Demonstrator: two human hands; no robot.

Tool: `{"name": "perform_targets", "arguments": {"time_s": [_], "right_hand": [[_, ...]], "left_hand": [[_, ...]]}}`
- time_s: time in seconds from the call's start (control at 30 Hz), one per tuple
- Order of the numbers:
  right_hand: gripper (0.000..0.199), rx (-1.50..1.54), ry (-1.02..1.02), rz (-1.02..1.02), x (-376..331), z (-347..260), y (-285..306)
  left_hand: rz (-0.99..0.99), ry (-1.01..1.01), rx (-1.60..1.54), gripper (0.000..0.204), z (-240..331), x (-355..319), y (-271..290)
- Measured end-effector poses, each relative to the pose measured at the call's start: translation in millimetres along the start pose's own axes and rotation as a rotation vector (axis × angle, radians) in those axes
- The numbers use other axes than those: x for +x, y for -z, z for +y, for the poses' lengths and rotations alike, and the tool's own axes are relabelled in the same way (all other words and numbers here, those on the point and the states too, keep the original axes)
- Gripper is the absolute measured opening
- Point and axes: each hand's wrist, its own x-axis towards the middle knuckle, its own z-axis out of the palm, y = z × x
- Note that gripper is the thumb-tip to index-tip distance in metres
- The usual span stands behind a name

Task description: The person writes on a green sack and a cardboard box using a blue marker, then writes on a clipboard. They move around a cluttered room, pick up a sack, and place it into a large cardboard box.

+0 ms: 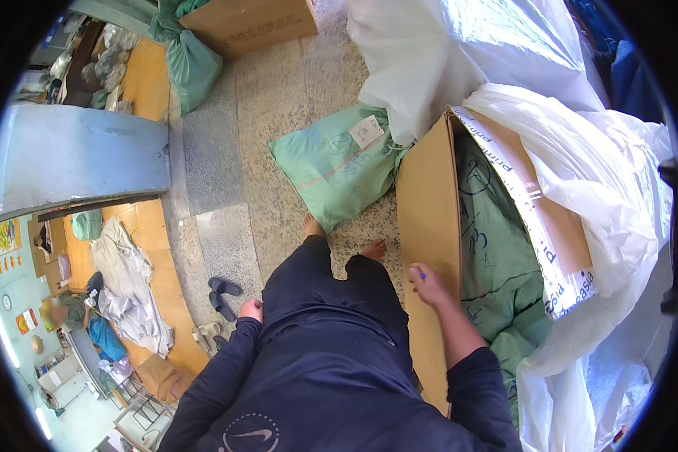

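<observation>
My right hand (428, 285) is closed by the side of a large open cardboard box (428, 203), with a small blue-ended object (422, 276) showing between the fingers. Only its blue end is visible, so its kind is unclear. Inside the box lie green woven sacks (497, 252) with dark handwriting. My left hand (251, 309) hangs at my left thigh, fingers curled in, with nothing seen in it. On the floor just past my feet is another full green sack (339, 169), tied at one corner, with a white paper tag (366, 131) on it.
White plastic sheeting (610, 166) drapes over the box's right side, and a bigger wrapped stack (467, 53) stands behind. At far left are a green bag (192, 68) and a carton (252, 26). Dark slippers (222, 297) lie left of me. Through a doorway a person (69, 309) is near cloth.
</observation>
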Motion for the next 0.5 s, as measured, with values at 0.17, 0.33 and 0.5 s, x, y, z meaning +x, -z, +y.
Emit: {"name": "perform_targets", "arguments": {"time_s": [0.17,0.33,0.5], "right_hand": [[0.04,0.157,-0.013,0.122,7.5,-47.6,44.8],[0.037,0.162,0.024,0.248,6.3,-81.8,5.5],[0.035,0.133,0.265,0.418,-9.8,-130.5,-49.1]], "left_hand": [[-0.047,-0.069,0.224,0.017,18.2,8.3,24.2],[-0.052,-0.018,0.441,0.023,54.7,-5.5,89.6],[0.198,-0.287,-0.151,0.023,58.6,15.1,209.3]]}}
